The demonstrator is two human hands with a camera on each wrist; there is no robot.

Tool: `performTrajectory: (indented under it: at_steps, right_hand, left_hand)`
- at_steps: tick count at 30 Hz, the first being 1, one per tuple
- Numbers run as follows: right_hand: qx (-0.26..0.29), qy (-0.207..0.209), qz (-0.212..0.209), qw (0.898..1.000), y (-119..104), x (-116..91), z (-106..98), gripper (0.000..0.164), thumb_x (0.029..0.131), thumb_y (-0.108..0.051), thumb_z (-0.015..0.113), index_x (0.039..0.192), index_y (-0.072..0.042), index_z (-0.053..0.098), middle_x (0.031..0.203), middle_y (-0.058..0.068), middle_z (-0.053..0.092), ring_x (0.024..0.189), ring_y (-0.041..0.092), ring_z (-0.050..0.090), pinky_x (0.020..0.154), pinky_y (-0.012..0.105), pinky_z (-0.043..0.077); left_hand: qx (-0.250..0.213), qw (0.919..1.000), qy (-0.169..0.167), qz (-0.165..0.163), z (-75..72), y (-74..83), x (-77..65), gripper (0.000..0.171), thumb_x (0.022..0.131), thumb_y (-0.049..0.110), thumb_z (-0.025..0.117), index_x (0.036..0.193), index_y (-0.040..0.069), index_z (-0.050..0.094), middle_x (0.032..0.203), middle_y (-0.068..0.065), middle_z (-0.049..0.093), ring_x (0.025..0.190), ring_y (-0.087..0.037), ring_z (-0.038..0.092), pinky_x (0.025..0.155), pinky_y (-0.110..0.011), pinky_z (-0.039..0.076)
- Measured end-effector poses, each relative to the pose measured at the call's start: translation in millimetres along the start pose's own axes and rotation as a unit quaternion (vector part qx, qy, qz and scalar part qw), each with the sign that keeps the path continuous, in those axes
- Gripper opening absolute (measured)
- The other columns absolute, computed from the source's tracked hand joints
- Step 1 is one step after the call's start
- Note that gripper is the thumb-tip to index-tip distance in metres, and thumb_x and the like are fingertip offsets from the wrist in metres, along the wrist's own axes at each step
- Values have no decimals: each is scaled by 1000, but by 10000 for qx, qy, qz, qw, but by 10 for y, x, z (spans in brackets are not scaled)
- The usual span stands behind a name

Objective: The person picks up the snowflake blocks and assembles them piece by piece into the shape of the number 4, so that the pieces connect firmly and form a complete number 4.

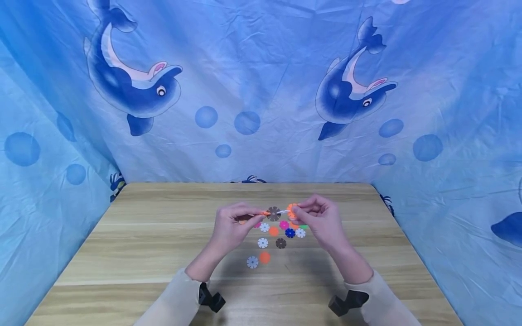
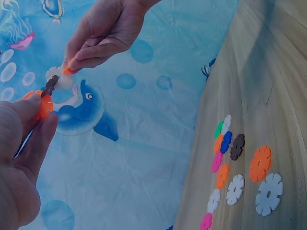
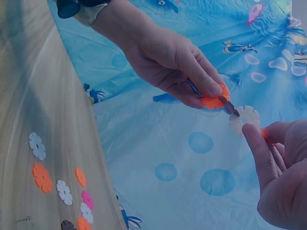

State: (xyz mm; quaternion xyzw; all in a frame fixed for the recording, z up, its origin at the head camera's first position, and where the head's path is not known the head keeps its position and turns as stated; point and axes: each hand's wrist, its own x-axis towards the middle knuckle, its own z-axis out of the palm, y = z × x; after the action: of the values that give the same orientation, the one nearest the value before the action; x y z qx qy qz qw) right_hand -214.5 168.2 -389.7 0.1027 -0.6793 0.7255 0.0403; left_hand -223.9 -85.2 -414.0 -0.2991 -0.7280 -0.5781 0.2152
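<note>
Above the table, a short chain of notched plastic snowflake discs stretches between both hands. My left hand (image 1: 232, 228) pinches an orange disc (image 2: 46, 106) at one end between thumb and fingers. Beside it in the chain is a brown disc (image 1: 274, 213), slotted crosswise, followed by a white disc (image 3: 250, 115). My right hand (image 1: 322, 222) grips the orange disc (image 1: 291, 211) at the other end, its thumb and fingertips on the rim. A thin blue edge shows among the left fingers in the right wrist view; the rest of it is hidden.
Loose discs lie on the wooden table below the hands, among them a brown disc (image 1: 281, 243), a dark blue disc (image 1: 290, 233), an orange disc (image 1: 265, 257) and a white disc (image 1: 252, 262). A blue dolphin-print curtain (image 1: 261, 90) hangs around the table's back and sides.
</note>
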Motion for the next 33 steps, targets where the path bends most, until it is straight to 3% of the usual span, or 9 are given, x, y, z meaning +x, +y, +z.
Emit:
performTrajectory:
  at_steps: [9, 15, 18, 24, 28, 33]
  right_hand:
    - [-2, 64, -3, 10000, 8, 43, 49, 30, 92, -7, 84, 105, 13, 67, 87, 1, 81, 74, 17, 80, 74, 38, 69]
    - [-1, -65, 139, 9999, 46, 49, 64, 20, 93, 0, 79, 105, 10, 67, 88, 1, 81, 75, 17, 80, 75, 37, 69]
    - [-76, -127, -20, 9999, 47, 68, 52, 15, 97, 1, 74, 105, 11, 67, 87, -1, 81, 74, 16, 80, 74, 38, 69]
    - [-572, -86, -666, 9961, 39, 143, -91, 23, 101, -4, 70, 113, 15, 70, 89, -4, 81, 76, 15, 80, 73, 39, 69]
    - [-967, -74, -764, 9924, 62, 169, -207, 20, 101, -4, 71, 114, 11, 72, 93, -5, 82, 80, 15, 81, 77, 38, 69]
    - [-1638, 74, -623, 9845, 147, 176, -304, 18, 98, -7, 76, 112, 4, 77, 100, 15, 82, 85, 20, 81, 78, 31, 69]
  left_hand:
    - [-48, 9999, 92, 135, -22, -8, 24, 10, 89, -2, 83, 98, 1, 84, 91, -14, 81, 72, -20, 78, 71, -25, 67]
    - [-124, 9998, 152, 50, -26, -35, -11, 10, 91, -3, 81, 100, 2, 83, 93, -14, 81, 74, -25, 79, 71, -26, 67]
    - [-86, 9998, 171, 20, -41, -26, -2, 10, 92, -1, 81, 100, 4, 83, 93, -13, 81, 73, -23, 79, 72, -26, 68]
    - [-165, 9995, 207, -171, -96, 1, 59, 8, 93, 1, 80, 99, 4, 82, 95, -12, 81, 78, -15, 77, 76, -30, 68]
    - [-261, 9988, 239, -327, -134, 28, 70, 7, 93, 1, 80, 100, 4, 81, 95, -13, 80, 81, -18, 78, 78, -28, 68]
    - [-396, 9984, 266, -305, -149, 45, 57, 10, 94, -3, 76, 102, 1, 80, 96, -16, 80, 82, -23, 79, 78, -28, 68]
